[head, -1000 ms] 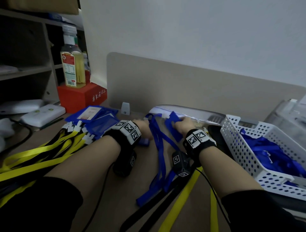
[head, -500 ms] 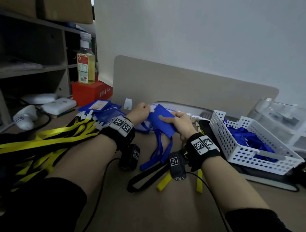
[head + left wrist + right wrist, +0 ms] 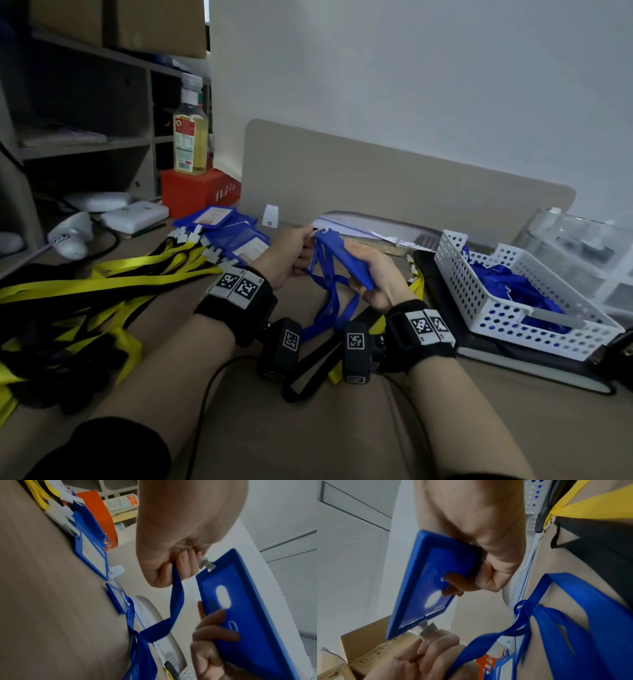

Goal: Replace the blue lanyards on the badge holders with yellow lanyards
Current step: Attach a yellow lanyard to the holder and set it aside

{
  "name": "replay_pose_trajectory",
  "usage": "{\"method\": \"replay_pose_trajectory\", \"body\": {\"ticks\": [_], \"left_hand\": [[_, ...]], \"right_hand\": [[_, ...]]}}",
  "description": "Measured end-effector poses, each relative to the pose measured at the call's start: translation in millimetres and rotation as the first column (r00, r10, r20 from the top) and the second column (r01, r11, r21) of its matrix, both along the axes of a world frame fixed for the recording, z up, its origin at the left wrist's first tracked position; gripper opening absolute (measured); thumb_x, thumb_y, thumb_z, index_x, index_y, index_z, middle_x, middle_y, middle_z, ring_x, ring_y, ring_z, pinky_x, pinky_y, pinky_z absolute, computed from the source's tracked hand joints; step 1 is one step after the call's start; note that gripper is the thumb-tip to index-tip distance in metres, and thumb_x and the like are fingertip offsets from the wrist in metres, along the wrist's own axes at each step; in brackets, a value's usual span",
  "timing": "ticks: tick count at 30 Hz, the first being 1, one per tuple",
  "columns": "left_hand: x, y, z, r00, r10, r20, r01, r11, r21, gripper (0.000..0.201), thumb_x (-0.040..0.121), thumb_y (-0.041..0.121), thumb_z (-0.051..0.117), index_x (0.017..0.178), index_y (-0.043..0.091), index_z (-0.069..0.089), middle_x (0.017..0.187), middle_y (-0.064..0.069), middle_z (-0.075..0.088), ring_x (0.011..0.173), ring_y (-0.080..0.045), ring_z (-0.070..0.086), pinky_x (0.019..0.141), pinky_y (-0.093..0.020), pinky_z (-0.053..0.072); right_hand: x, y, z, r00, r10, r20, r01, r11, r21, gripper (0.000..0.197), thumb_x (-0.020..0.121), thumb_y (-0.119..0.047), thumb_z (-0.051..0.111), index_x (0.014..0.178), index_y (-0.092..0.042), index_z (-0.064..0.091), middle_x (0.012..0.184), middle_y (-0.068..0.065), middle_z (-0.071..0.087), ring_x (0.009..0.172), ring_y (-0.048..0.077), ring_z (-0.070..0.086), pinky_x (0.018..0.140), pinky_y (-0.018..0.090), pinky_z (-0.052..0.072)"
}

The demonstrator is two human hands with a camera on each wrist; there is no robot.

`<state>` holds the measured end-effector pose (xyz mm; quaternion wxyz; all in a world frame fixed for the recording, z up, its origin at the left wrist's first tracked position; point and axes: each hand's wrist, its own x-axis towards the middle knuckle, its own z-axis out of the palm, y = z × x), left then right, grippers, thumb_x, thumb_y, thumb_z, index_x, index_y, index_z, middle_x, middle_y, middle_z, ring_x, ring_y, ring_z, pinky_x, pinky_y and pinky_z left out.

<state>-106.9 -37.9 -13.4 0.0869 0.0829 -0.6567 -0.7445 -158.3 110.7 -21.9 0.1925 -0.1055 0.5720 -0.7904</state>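
Observation:
A blue badge holder (image 3: pixel 349 260) (image 3: pixel 243 615) (image 3: pixel 426 582) is held above the desk. My right hand (image 3: pixel 373 277) (image 3: pixel 471 574) grips its lower end, thumb on top and fingers underneath. My left hand (image 3: pixel 291 253) (image 3: pixel 180 563) pinches the white clip (image 3: pixel 206 564) (image 3: pixel 428 628) at the holder's top, with the blue lanyard (image 3: pixel 329 298) (image 3: pixel 176 601) (image 3: pixel 547 622) curled into its fingers; the strap hangs down in loops to the desk. Yellow lanyards (image 3: pixel 102 274) lie spread at the left, beside a pile of blue badge holders (image 3: pixel 233 236) with white clips.
A white perforated basket (image 3: pixel 486 308) holding blue lanyards stands at the right on a dark pad. A red box (image 3: pixel 198 195) with a bottle (image 3: pixel 190 137) sits at the back left by shelves. One yellow-and-black lanyard (image 3: pixel 308 377) lies under my wrists. A beige divider (image 3: pixel 411 188) runs behind.
Both hands have lifted the badge holder off the desk and drawn it nearer. The left hand has moved onto the clip at its top, and the lanyard now hangs freely.

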Motion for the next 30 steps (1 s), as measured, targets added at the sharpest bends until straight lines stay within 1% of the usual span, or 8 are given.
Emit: {"method": "replay_pose_trajectory", "body": {"ticks": [4, 7, 12, 17, 21, 24, 28, 30], "left_hand": [[-1.3, 2.0, -1.4, 0.994, 0.081, -0.071, -0.088, 0.991, -0.104, 0.044, 0.104, 0.029, 0.031, 0.061, 0.021, 0.03, 0.037, 0.013, 0.031, 0.032, -0.003, 0.025, 0.038, -0.018, 0.021], [-0.5, 4.3, 0.2, 0.985, 0.071, -0.155, -0.095, 0.984, -0.15, 0.043, 0.105, 0.028, 0.031, 0.063, 0.019, 0.033, 0.041, 0.012, 0.034, 0.035, -0.002, 0.028, 0.039, -0.017, 0.024], [4.1, 7.8, 5.6, 0.956, 0.063, -0.285, -0.124, 0.972, -0.2, 0.042, 0.106, 0.027, 0.029, 0.065, 0.017, 0.031, 0.059, 0.003, 0.03, 0.052, -0.009, 0.028, 0.052, -0.021, 0.026], [0.6, 6.1, 8.2, 0.937, 0.127, -0.327, -0.211, 0.948, -0.237, 0.043, 0.105, 0.032, 0.03, 0.066, 0.016, 0.039, 0.057, 0.004, 0.033, 0.05, -0.008, 0.03, 0.051, -0.021, 0.028], [0.7, 11.5, 1.9, 0.989, 0.002, -0.15, -0.034, 0.976, -0.214, 0.041, 0.103, 0.04, 0.033, 0.074, 0.015, 0.048, 0.061, 0.003, 0.046, 0.05, -0.009, 0.039, 0.049, -0.021, 0.027], [3.6, 16.4, -1.6, 0.994, -0.105, -0.005, 0.101, 0.97, -0.219, 0.036, 0.102, 0.045, 0.034, 0.088, 0.017, 0.052, 0.077, 0.002, 0.054, 0.056, -0.01, 0.052, 0.053, -0.024, 0.028], [10.0, 17.3, -1.4, 0.99, -0.102, 0.1, 0.129, 0.942, -0.311, 0.037, 0.102, 0.043, 0.032, 0.081, 0.021, 0.052, 0.074, 0.003, 0.051, 0.06, -0.012, 0.05, 0.056, -0.026, 0.029], [9.9, 16.6, -2.3, 0.987, -0.129, 0.096, 0.153, 0.941, -0.302, 0.039, 0.102, 0.045, 0.032, 0.078, 0.021, 0.051, 0.076, 0.0, 0.051, 0.066, -0.015, 0.049, 0.06, -0.027, 0.032]], "right_hand": [[-2.9, 2.1, 0.4, 0.999, 0.002, 0.053, -0.006, 0.997, 0.078, 0.006, 0.089, -0.012, 0.062, 0.085, -0.008, 0.063, 0.049, -0.001, 0.061, 0.035, 0.007, 0.051, 0.032, 0.015, 0.033], [-6.2, 4.1, -1.5, 0.985, 0.074, 0.157, -0.08, 0.996, 0.034, 0.025, 0.092, -0.015, 0.058, 0.069, -0.009, 0.062, 0.043, -0.004, 0.048, 0.029, 0.004, 0.034, 0.031, 0.012, 0.021], [-11.7, 6.4, -7.1, 0.938, 0.19, 0.29, -0.173, 0.981, -0.083, 0.018, 0.094, -0.014, 0.052, 0.08, -0.004, 0.059, 0.046, -0.004, 0.044, 0.028, 0.001, 0.029, 0.028, 0.009, 0.02], [-23.8, 6.5, -17.4, 0.928, 0.017, 0.372, 0.029, 0.993, -0.117, 0.017, 0.095, -0.012, 0.05, 0.079, -0.008, 0.055, 0.057, 0.0, 0.049, 0.029, 0.003, 0.034, 0.028, 0.011, 0.025], [-27.0, -2.0, -18.5, 0.962, -0.133, 0.238, 0.154, 0.985, -0.072, 0.01, 0.098, -0.014, 0.044, 0.102, -0.013, 0.053, 0.062, 0.0, 0.054, 0.034, 0.007, 0.04, 0.031, 0.016, 0.027], [-19.6, -6.8, -17.3, 0.986, -0.157, 0.056, 0.158, 0.987, -0.012, 0.018, 0.098, -0.009, 0.044, 0.113, -0.014, 0.053, 0.086, 0.009, 0.065, 0.049, 0.015, 0.051, 0.032, 0.018, 0.029], [-17.3, -7.1, -17.3, 0.996, -0.09, -0.026, 0.089, 0.995, -0.043, 0.027, 0.097, -0.004, 0.045, 0.122, -0.007, 0.054, 0.088, 0.013, 0.066, 0.058, 0.02, 0.047, 0.034, 0.02, 0.03], [-17.5, -7.6, -17.6, 0.996, -0.051, -0.07, 0.048, 0.998, -0.035, 0.027, 0.096, -0.003, 0.045, 0.12, -0.009, 0.056, 0.085, 0.012, 0.068, 0.063, 0.023, 0.05, 0.042, 0.024, 0.035]]}}
